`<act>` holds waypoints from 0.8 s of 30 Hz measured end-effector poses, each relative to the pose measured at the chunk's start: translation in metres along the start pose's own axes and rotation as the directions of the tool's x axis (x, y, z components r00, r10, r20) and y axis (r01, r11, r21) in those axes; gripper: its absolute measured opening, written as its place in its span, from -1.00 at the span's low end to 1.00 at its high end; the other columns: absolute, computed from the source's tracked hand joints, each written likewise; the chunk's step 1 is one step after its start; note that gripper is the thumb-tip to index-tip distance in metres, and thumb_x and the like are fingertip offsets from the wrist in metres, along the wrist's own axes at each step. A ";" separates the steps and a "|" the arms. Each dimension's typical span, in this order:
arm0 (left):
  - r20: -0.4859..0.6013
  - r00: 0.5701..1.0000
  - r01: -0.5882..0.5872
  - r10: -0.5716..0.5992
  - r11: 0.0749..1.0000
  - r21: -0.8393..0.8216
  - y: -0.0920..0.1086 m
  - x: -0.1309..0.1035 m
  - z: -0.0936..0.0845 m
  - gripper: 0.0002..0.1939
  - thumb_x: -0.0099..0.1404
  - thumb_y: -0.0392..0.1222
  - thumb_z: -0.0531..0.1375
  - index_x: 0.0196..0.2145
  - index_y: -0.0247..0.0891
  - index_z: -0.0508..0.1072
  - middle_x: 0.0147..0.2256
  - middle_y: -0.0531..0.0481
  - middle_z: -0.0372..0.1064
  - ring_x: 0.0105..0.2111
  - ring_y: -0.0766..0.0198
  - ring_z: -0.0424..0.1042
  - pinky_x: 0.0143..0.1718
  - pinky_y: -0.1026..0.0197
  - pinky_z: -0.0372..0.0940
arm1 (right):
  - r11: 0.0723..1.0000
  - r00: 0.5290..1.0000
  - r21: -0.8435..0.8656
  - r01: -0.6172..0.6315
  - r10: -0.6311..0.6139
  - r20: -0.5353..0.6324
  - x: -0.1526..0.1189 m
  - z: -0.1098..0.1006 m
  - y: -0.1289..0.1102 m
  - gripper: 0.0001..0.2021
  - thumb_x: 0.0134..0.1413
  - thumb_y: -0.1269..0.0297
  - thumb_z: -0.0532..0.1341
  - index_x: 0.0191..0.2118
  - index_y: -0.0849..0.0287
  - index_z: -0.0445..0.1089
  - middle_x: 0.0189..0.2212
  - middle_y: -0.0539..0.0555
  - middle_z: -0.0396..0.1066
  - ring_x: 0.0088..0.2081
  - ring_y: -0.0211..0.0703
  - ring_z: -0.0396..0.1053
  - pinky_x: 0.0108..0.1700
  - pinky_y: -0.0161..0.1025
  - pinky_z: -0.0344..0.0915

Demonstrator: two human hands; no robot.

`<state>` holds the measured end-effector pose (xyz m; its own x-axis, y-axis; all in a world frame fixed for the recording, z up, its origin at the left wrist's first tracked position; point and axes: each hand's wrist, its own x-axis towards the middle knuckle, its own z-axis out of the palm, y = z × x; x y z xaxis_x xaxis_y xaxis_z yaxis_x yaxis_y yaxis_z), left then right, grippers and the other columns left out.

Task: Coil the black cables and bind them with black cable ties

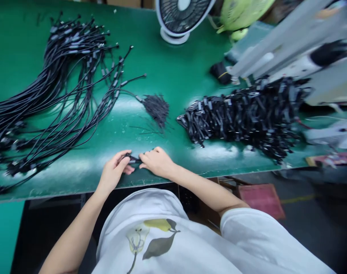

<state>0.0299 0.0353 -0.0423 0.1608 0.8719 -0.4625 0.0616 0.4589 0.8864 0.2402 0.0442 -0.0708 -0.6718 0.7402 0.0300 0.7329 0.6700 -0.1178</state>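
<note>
Near the table's front edge, my left hand (117, 165) and my right hand (156, 161) face each other, both closed on a short black cable bundle (134, 160). Its left end sits between my left thumb and fingers, its right end under my right fingers. Long black cables (84, 83) spread over the left of the green table. A small heap of thin black ties (157, 109) lies beyond my hands. To the right is a large pile of bundled black cables (233, 114).
A white fan (184, 15) stands at the back of the green table (173, 72). A black bundle with a yellow band (220, 73) lies near grey equipment (282, 34) at the right. Below the front edge, a red seat (261, 199) shows.
</note>
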 end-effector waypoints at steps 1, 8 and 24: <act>0.005 1.000 0.004 -0.005 0.999 0.050 -0.001 0.001 0.002 -0.38 0.20 0.17 0.25 0.03 -0.37 0.41 -0.53 -0.04 0.48 -0.54 0.22 0.47 -0.43 0.23 0.38 | 1.000 0.999 0.011 -0.005 0.004 0.041 -0.002 -0.001 0.000 -0.44 0.35 -0.08 -0.25 -0.13 0.21 0.35 -0.41 0.07 0.38 -0.39 -0.21 0.28 -0.28 -0.21 0.03; 0.147 0.974 -0.205 0.170 0.940 0.274 -0.001 0.015 0.019 -0.38 0.33 0.13 0.09 0.22 -0.28 0.21 -0.26 -0.13 0.50 -0.34 0.13 0.52 -0.19 0.07 0.41 | 0.988 0.988 -0.030 -0.151 0.152 0.031 -0.022 -0.022 0.009 -0.46 0.36 -0.08 -0.24 -0.20 0.20 0.33 -0.43 0.02 0.40 -0.45 -0.29 0.34 -0.44 -0.31 0.00; 0.354 0.898 -0.244 0.261 0.965 -0.091 0.028 -0.002 -0.002 -0.46 0.03 -0.23 0.42 -0.01 -0.19 0.43 -0.14 -0.06 0.47 -0.31 0.26 0.49 -0.23 0.25 0.41 | 0.664 0.993 0.739 -0.117 0.085 0.080 -0.024 -0.057 0.000 -0.58 0.38 0.05 -0.09 0.05 0.17 0.36 -0.33 -0.01 0.48 -0.38 -0.32 0.39 -0.30 -0.39 0.22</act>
<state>0.0296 0.0466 -0.0162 0.5095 0.8421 -0.1771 -0.0700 0.2457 0.9668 0.2620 0.0297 -0.0152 -0.6132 0.7876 -0.0598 0.4858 0.3164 -0.8148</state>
